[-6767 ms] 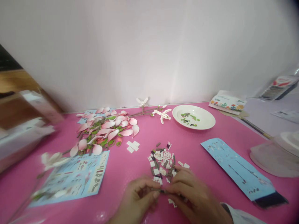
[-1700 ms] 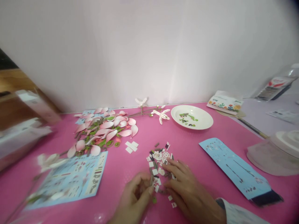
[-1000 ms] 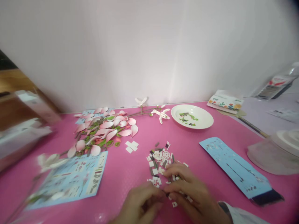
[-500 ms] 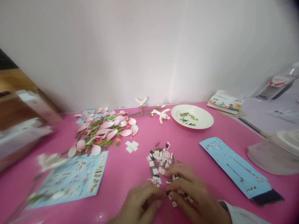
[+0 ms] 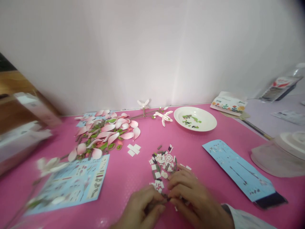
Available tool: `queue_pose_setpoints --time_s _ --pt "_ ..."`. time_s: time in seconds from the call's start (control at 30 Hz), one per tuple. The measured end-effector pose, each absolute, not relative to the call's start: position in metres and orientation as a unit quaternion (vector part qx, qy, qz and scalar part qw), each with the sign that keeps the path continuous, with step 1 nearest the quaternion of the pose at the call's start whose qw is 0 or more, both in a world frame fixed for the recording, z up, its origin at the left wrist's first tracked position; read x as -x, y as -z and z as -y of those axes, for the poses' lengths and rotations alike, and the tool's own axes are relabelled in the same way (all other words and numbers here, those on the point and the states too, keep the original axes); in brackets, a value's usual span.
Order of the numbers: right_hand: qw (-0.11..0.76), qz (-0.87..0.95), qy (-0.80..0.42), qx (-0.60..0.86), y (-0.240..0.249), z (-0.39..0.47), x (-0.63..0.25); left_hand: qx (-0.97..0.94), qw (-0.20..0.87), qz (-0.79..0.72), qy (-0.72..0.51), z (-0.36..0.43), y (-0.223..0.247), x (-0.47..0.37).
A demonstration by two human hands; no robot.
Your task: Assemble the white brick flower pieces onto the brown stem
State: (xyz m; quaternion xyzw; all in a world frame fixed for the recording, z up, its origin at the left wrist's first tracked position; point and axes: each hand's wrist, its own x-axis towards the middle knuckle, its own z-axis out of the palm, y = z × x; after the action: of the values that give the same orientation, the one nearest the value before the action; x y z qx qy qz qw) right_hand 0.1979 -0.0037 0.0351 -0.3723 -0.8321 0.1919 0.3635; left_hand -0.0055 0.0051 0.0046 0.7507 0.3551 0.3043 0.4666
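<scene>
Close together at the near edge of the table are my left hand (image 5: 143, 206) and my right hand (image 5: 194, 195), fingertips almost meeting. Both are closed in a pinch on a small dark building-block piece (image 5: 168, 199), mostly covered by the fingers. Just beyond them lies a loose pile of small white, grey and dark building-block pieces (image 5: 164, 159). My right hand rests over the right-hand part of this pile and hides some of it. Left of the pile, several flat white tiles (image 5: 134, 149) lie together.
Pink petals (image 5: 109, 128) and green parts are heaped at left, by a blue instruction sheet (image 5: 71, 181) and a blurred flower stem (image 5: 33, 187). White block flowers (image 5: 164, 117) and a plate (image 5: 209, 125) stand behind. A blue leaflet (image 5: 238, 171) and a translucent tub (image 5: 278, 159) are at right.
My hands have drawn slightly closer together, and the dark piece now sits between both sets of fingertips. The right hand has shifted a little left; the view moved slightly.
</scene>
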Motion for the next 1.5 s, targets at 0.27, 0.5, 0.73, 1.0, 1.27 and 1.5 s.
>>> queue_pose_setpoints --time_s 0.27,0.5,0.73,1.0,1.27,1.5 --pt "0.376 0.83 -0.192 0.365 -0.0344 0.0028 -0.1982 -0.75 0.471 -0.352 -0.304 -0.0041 -0.0048 0.0062" --pt "0.38 0.824 -0.189 0.376 -0.0349 0.0033 -0.197 -0.745 0.469 -0.351 -0.32 -0.0048 -0.0052 0.0046" --pt "0.394 0.811 -0.173 0.396 -0.0334 0.006 -0.1984 -0.73 0.484 -0.341 -0.341 -0.0053 -0.0046 0.0042" --pt "0.391 0.824 -0.189 0.362 -0.0375 0.0019 -0.1965 -0.73 0.495 -0.344 -0.322 -0.0049 -0.0004 0.0069" --pt "0.368 0.839 -0.201 0.347 -0.0351 0.0029 -0.2 -0.734 0.493 -0.352 -0.306 -0.0015 0.0 0.0076" --pt "0.359 0.843 -0.2 0.346 -0.0344 0.0027 -0.1992 -0.74 0.486 -0.343 -0.314 -0.0028 0.0037 0.0069"
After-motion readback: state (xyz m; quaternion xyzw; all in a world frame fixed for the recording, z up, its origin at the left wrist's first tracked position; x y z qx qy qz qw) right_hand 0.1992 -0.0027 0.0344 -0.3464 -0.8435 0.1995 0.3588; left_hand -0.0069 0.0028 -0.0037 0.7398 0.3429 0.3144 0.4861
